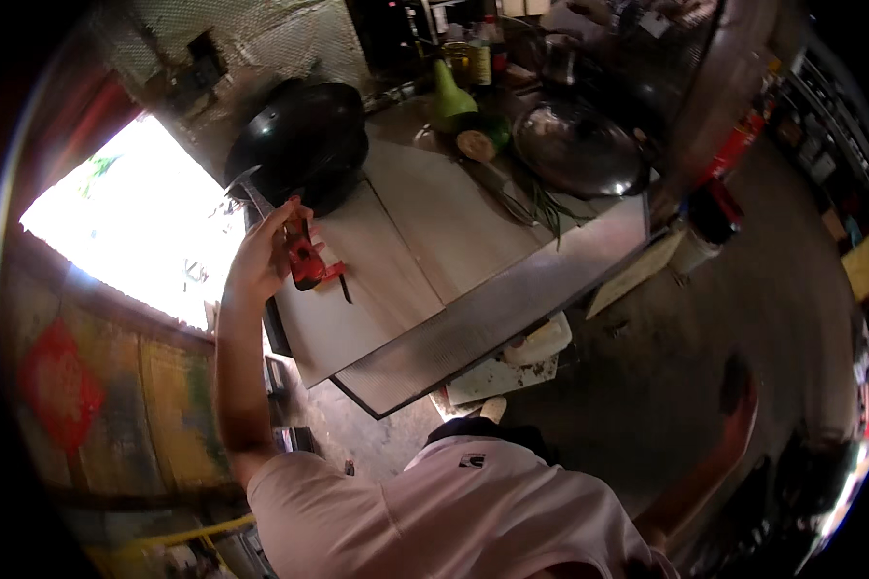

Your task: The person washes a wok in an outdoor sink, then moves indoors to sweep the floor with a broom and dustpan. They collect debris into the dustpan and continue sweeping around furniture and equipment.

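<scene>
My left hand [268, 253] is raised over the left end of the pale counter [386, 241]. Its fingers close round a slim metal tool [258, 195] with a bent, bright head; its exact kind is not clear. A red and black object [307, 262] with a dark strip hanging off it shows beside those fingers, and I cannot tell whether it is held too. Just beyond stands a black wok [309, 135]. Away from the counter, my right hand [741, 413] is out at the right, low over the floor. A dark patch lies at its fingers, which are blurred.
At the back of the counter are a green gourd [449, 99], a cut piece of gourd [476, 145], green stalks [541, 207], a shiny round lid [579, 145] and several bottles [483, 63]. A bright window opening [145, 222] is at left. A white container [541, 340] sits below the counter's front edge.
</scene>
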Demonstrator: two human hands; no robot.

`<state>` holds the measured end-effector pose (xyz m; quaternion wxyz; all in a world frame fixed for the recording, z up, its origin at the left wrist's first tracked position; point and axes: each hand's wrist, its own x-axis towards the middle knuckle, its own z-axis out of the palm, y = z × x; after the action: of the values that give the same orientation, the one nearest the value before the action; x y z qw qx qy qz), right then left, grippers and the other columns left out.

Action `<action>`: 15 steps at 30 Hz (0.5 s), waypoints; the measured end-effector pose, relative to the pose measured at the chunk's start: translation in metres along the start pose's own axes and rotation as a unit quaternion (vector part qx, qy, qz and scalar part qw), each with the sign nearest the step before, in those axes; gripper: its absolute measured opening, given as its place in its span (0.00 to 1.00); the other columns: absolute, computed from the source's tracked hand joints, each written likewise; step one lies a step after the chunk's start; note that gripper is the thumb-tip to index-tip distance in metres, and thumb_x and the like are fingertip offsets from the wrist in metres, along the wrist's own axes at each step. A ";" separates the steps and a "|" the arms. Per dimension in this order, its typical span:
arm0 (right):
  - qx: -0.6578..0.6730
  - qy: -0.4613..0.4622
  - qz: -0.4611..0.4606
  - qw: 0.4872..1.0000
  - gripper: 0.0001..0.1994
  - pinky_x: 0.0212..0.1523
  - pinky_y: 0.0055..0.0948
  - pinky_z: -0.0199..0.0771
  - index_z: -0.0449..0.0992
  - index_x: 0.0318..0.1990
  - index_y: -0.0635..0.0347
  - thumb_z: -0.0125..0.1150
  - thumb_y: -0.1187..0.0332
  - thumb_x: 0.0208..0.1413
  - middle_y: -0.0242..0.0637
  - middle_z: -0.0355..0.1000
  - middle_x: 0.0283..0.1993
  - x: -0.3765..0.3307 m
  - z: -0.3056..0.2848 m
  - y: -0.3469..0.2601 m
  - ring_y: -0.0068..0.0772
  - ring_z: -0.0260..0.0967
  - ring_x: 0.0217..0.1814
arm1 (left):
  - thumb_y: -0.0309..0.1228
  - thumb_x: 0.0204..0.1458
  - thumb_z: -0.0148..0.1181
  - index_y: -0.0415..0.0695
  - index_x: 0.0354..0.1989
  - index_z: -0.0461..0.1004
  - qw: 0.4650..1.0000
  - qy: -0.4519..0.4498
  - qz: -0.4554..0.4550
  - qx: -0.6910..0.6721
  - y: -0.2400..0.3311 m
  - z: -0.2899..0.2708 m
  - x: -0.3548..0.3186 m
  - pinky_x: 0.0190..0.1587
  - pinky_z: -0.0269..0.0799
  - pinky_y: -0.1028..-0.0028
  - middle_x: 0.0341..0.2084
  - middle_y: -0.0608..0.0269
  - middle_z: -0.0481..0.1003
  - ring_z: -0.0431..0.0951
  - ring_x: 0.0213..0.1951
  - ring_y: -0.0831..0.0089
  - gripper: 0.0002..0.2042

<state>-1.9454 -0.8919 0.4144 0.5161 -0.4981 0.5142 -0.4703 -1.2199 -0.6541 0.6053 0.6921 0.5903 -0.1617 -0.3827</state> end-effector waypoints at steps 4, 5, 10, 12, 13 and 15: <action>-0.606 0.178 -0.039 0.775 0.20 0.48 0.40 0.67 0.66 0.54 0.63 0.48 0.63 0.57 0.51 0.67 0.52 0.079 -0.136 0.176 0.47 0.66 0.51 | 0.39 0.51 0.58 0.40 0.44 0.70 0.988 -0.122 0.026 0.095 0.025 -0.019 0.003 0.51 0.68 0.54 0.49 0.47 0.67 0.68 0.52 0.59 0.17; -0.583 0.169 0.036 0.794 0.19 0.47 0.42 0.67 0.67 0.54 0.63 0.49 0.63 0.57 0.52 0.67 0.51 0.104 -0.097 0.207 0.49 0.66 0.51 | 0.39 0.49 0.60 0.41 0.47 0.69 0.970 -0.235 0.056 0.006 0.034 -0.045 -0.008 0.53 0.65 0.51 0.51 0.46 0.66 0.67 0.53 0.57 0.19; -0.288 0.115 -0.079 0.948 0.15 0.45 0.43 0.67 0.71 0.48 0.66 0.50 0.67 0.56 0.49 0.71 0.44 0.143 0.132 0.080 0.47 0.67 0.47 | 0.34 0.53 0.55 0.37 0.54 0.63 0.971 -0.142 0.088 0.170 0.072 -0.099 -0.018 0.54 0.66 0.62 0.53 0.46 0.65 0.68 0.52 0.58 0.22; -0.323 -0.059 -0.150 0.932 0.14 0.49 0.36 0.63 0.70 0.48 0.65 0.46 0.75 0.55 0.45 0.67 0.45 0.140 0.215 0.009 0.44 0.64 0.48 | 0.35 0.54 0.54 0.36 0.53 0.65 0.927 -0.209 0.199 0.238 0.067 -0.059 -0.016 0.51 0.68 0.64 0.49 0.51 0.68 0.70 0.49 0.64 0.21; -0.274 -0.105 -0.198 0.935 0.15 0.48 0.38 0.63 0.71 0.46 0.63 0.48 0.79 0.49 0.42 0.67 0.43 0.133 0.255 -0.012 0.43 0.64 0.48 | 0.36 0.55 0.53 0.37 0.53 0.65 0.930 -0.144 0.169 0.292 0.066 -0.049 -0.009 0.49 0.69 0.66 0.48 0.53 0.69 0.71 0.47 0.65 0.21; -0.227 -0.264 -0.367 0.863 0.19 0.48 0.35 0.65 0.73 0.44 0.60 0.52 0.82 0.39 0.42 0.67 0.41 0.127 0.322 -0.025 0.41 0.64 0.47 | 0.38 0.55 0.52 0.38 0.53 0.66 0.917 -0.017 0.100 0.386 0.054 -0.035 0.019 0.47 0.69 0.68 0.44 0.56 0.72 0.73 0.43 0.68 0.20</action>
<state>-1.6188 -1.0098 0.4235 0.2948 -0.8597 0.2313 -0.3472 -1.1659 -0.6428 0.6436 0.4418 0.7857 -0.3673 -0.2293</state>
